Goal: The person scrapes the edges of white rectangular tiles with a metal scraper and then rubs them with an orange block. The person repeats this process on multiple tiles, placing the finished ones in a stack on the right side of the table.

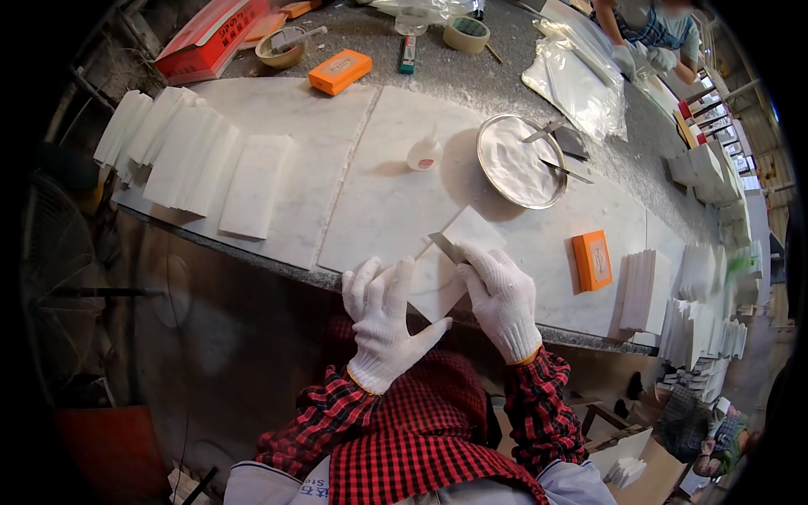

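being gripped in the right hand (503, 293): flat metal blade (443, 245), over white tile (436, 284); tile is being touched by left hand (383, 326), fingers spread, grip unclear, near the front edge of the table (362, 219).

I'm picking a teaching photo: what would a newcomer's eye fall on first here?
First, the white-gloved hands just below the picture's centre: the right hand grips a flat metal blade at a white slab, the left hand at its left side. Next, the round bowl of white powder, beyond them. Then the vivid red box, upper left.
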Motion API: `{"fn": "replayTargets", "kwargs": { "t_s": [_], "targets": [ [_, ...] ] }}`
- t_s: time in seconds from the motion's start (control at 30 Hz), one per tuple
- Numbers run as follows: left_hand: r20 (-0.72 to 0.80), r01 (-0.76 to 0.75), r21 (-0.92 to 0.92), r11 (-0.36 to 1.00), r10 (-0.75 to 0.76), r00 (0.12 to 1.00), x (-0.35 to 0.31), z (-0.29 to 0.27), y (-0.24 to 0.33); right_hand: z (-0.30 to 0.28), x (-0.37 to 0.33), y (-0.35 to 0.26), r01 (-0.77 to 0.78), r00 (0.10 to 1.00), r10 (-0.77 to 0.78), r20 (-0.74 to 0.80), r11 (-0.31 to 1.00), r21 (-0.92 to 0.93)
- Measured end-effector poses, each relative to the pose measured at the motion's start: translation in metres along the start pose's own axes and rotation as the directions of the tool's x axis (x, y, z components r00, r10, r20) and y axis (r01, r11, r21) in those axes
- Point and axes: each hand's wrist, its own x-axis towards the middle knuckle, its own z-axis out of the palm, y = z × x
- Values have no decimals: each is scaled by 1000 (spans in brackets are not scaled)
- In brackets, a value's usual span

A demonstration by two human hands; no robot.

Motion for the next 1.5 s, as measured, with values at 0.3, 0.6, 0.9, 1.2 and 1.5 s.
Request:
{"fn": "replayTargets", "kwargs": {
  "t_s": [0.3, 0.6, 0.9, 1.2, 1.5],
  "targets": [
    [-79, -8, -75, 997, 2, 997, 3, 3, -6, -2, 7, -2, -52, 995, 58, 78, 996, -74],
    [-118, -27, -117, 993, 13, 993, 4, 14, -11, 5, 8, 1, -16, 998, 25, 62, 989, -144],
    [-132, -21, -93, 995, 9, 991, 4, 17, -10, -4, 13, 7, 76, 975, -37, 221, 982, -172],
    [-147, -31, -88, 996, 18, 989, 4, 19, -13, -20, 25, 10, 172, 901, -89, 425, 972, -162],
    [-119, -22, -82, 996, 13, 993, 5, 16, -13, -32, 39, 17, 225, 827, -129, 548, 968, -112]
  ]
}}
